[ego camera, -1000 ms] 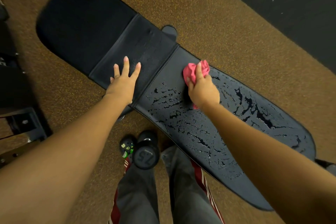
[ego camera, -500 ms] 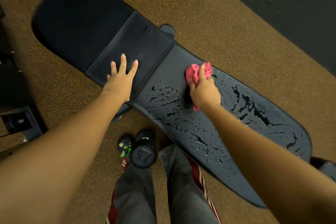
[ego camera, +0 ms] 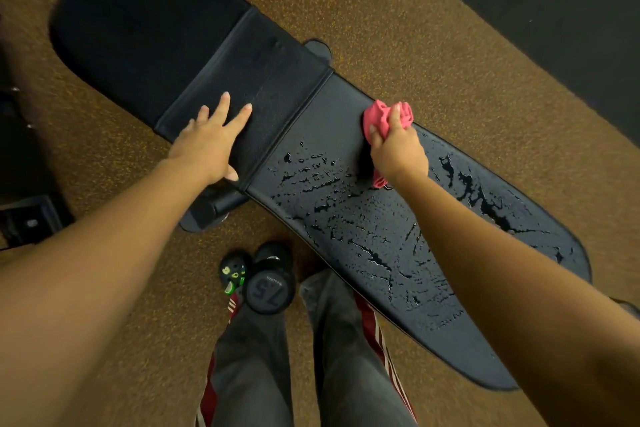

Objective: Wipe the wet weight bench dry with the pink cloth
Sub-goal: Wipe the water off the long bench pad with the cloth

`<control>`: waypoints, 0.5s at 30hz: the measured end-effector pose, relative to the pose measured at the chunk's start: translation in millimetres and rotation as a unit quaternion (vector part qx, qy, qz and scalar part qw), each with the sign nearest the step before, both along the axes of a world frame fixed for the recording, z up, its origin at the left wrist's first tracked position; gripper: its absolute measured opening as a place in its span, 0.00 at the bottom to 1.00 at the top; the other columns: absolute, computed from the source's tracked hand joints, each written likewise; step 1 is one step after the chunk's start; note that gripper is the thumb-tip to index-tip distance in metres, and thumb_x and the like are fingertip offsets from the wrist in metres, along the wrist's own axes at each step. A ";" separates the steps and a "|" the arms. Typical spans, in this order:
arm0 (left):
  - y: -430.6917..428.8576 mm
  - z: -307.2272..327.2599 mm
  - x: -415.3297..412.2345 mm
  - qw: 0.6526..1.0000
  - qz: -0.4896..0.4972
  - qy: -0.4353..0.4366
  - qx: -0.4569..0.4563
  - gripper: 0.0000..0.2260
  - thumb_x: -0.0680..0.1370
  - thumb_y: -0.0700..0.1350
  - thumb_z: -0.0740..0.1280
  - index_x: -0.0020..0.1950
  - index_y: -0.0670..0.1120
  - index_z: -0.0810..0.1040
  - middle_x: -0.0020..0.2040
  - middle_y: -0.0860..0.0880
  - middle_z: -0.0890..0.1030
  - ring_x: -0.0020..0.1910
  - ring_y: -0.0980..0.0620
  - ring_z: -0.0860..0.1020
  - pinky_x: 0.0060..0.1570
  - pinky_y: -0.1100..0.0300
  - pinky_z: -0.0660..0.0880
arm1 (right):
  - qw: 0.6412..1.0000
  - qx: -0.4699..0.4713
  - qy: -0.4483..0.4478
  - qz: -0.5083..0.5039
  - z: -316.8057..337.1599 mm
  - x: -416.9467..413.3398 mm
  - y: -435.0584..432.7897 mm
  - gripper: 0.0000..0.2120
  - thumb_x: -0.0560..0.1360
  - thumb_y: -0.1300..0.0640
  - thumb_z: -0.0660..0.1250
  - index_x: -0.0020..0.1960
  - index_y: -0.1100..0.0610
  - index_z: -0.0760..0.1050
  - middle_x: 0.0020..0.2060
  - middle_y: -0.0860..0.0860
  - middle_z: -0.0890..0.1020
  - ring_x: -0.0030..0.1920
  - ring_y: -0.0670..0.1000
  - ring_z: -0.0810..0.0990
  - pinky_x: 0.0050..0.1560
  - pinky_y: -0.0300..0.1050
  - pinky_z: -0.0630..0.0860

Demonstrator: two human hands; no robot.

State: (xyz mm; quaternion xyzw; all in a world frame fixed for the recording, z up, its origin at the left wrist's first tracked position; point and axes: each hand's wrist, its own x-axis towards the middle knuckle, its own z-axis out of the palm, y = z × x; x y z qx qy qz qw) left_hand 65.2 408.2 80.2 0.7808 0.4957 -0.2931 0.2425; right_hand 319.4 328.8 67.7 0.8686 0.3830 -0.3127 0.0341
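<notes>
The right hand (ego camera: 398, 152) grip pinches the bunched pink cloth (ego camera: 379, 116), evidently soft and limp, on the slick wet weight bench (ego camera: 363, 229). The left hand (ego camera: 207, 146) rests flat, spread.

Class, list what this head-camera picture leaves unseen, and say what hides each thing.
1. Head view: much of the pink cloth sits bunched under the right hand.
2. Head view: the right forearm covers part of the bench, so wetness there is unknown.
3. Head view: small print on the dumbbell is too small to read.
</notes>
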 end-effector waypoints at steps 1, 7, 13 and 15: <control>-4.0 -0.3 1.2 1.000 -0.016 -0.001 0.009 0.50 0.70 0.46 0.74 0.77 0.53 0.39 0.77 0.45 0.38 0.75 0.39 0.47 0.72 0.44 0.53 | 1.000 -0.002 -0.002 0.006 0.6 -4.9 -7.7 0.30 0.81 0.44 0.50 0.77 0.50 0.42 0.72 0.60 0.62 0.63 0.62 0.73 0.54 0.55 0.74; -26.4 -9.7 14.9 0.996 -0.083 0.021 0.032 0.52 0.69 0.44 0.75 0.76 0.50 0.36 0.76 0.44 0.35 0.75 0.38 0.45 0.73 0.46 0.51 | 0.998 0.013 0.051 0.039 11.4 -20.7 -48.8 0.29 0.80 0.42 0.51 0.77 0.48 0.45 0.72 0.59 0.63 0.65 0.61 0.71 0.57 0.54 0.72; -30.6 -15.8 19.2 0.995 -0.074 0.014 0.060 0.50 0.69 0.39 0.74 0.77 0.49 0.40 0.77 0.44 0.38 0.75 0.36 0.47 0.72 0.47 0.55 | 0.984 0.086 0.073 0.135 30.1 -63.0 -44.4 0.30 0.80 0.42 0.52 0.77 0.48 0.46 0.68 0.57 0.67 0.58 0.61 0.76 0.51 0.54 0.77; -27.2 -16.1 15.2 0.995 -0.082 0.011 0.059 0.52 0.68 0.44 0.76 0.77 0.50 0.39 0.77 0.45 0.39 0.75 0.37 0.48 0.73 0.45 0.53 | 0.980 0.089 0.075 0.163 23.8 -81.3 -27.4 0.30 0.80 0.42 0.52 0.77 0.50 0.46 0.68 0.57 0.66 0.57 0.61 0.77 0.49 0.54 0.77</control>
